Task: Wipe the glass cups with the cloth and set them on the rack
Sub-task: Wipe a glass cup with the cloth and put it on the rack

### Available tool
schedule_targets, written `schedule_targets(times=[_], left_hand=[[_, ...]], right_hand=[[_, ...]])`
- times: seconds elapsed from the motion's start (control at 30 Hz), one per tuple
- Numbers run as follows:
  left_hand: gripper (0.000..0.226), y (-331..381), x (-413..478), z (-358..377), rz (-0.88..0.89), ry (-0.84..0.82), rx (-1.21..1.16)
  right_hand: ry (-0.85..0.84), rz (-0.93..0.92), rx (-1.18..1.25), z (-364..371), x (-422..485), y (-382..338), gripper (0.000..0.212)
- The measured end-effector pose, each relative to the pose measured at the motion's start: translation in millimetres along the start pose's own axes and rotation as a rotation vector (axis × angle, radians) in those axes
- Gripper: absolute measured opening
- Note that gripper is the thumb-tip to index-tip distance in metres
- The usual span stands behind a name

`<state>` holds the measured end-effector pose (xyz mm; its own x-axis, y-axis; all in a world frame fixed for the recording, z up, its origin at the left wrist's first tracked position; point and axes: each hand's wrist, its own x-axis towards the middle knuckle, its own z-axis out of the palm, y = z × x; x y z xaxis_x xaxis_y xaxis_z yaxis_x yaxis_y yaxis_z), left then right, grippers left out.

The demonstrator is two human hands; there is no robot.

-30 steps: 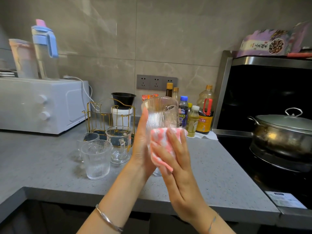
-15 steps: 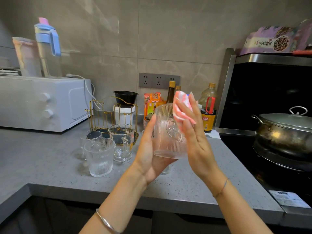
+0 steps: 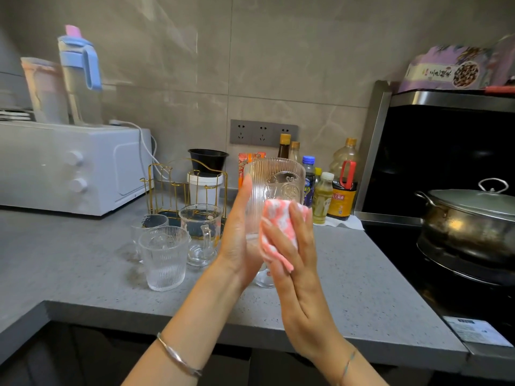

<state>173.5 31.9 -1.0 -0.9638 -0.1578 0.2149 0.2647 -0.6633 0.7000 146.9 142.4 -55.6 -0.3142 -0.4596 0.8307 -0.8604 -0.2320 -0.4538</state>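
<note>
Currently ribbed cup (image 3: pixel 274 185) gripped by left hand (image 3: pixel 237 246) for steadiness; cloth (image 3: pixel 278 229) pressed onto wall by right hand (image 3: pixel 298 274), fingers straight, for wiping.

Both my forearms rise from below and meet in front of me. My left hand (image 3: pixel 239 240) grips the glass cup (image 3: pixel 274 185) from its left side, thumb pointing up along the wall. My right hand (image 3: pixel 295 263) lies against the cup's near side, fingers nearly straight, pressing the cloth (image 3: pixel 278 214) onto it.
</note>
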Motion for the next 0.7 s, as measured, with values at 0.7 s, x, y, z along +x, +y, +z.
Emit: schedule_targets(times=[0.7], left_hand=[[0.066, -3, -3, 1, 0.004, -0.041, 0.046]], right_hand=[[0.083, -0.04, 0.023, -4, 14, 0, 0.039]])
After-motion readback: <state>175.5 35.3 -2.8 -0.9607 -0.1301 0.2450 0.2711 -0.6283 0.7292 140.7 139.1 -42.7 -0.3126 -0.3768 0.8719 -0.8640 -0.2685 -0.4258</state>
